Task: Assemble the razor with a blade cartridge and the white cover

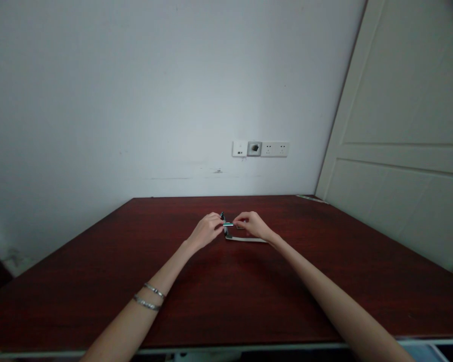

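Observation:
Over the middle of the table, my left hand (207,228) and my right hand (252,224) face each other, fingers pinched. Between their fingertips spans a slim green-and-white stick (228,224), too small to make out its kind. Beside my left fingertips is a small dark piece (222,216), partly hidden by the fingers. From just below it a pale strap-like band (245,239) with a dark end runs right, passing under my right wrist. A small flat thing lies under my right fingers, mostly covered.
The dark red wooden table (211,311) reaches back to a white wall (136,100). Sockets (275,149) and a switch plate (239,149) sit on that wall. A pale panelled door (407,125) stands at the right. A thin strip (311,199) lies at the far right corner.

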Motion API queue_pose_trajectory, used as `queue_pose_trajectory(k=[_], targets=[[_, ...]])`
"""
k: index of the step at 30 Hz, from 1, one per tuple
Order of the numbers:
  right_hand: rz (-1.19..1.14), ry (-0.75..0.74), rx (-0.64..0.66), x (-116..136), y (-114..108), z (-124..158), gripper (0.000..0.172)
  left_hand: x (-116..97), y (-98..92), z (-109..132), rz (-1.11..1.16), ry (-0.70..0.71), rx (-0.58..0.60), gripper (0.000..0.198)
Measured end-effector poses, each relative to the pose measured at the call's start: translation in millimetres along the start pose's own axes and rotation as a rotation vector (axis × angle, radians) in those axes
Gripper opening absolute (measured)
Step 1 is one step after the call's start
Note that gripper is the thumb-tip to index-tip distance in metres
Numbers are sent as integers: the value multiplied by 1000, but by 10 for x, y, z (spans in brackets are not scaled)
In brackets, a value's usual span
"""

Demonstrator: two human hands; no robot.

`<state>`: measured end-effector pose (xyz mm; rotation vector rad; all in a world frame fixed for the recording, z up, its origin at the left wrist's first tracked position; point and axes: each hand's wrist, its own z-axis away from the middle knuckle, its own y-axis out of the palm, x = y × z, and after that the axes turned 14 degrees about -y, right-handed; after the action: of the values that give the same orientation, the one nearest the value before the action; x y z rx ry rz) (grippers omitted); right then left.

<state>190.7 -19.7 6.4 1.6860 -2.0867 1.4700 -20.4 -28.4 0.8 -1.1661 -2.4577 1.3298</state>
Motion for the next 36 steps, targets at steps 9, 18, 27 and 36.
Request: queue_pose_trajectory(k=[9,18,27,36], targets=[[-195,146,46,-28,-8,-6,27,-35,-1,9,-40,32,8,14],[-205,163,74,11,-6,-2,25,-42,11,15,-32,35,-8,12],[-58,127,77,-292,-258,-129,29,8,99,-67,15,-71,-61,35],[207,15,141,-850,-357,-197,25,5,376,-406,-69,-176,255,57]])
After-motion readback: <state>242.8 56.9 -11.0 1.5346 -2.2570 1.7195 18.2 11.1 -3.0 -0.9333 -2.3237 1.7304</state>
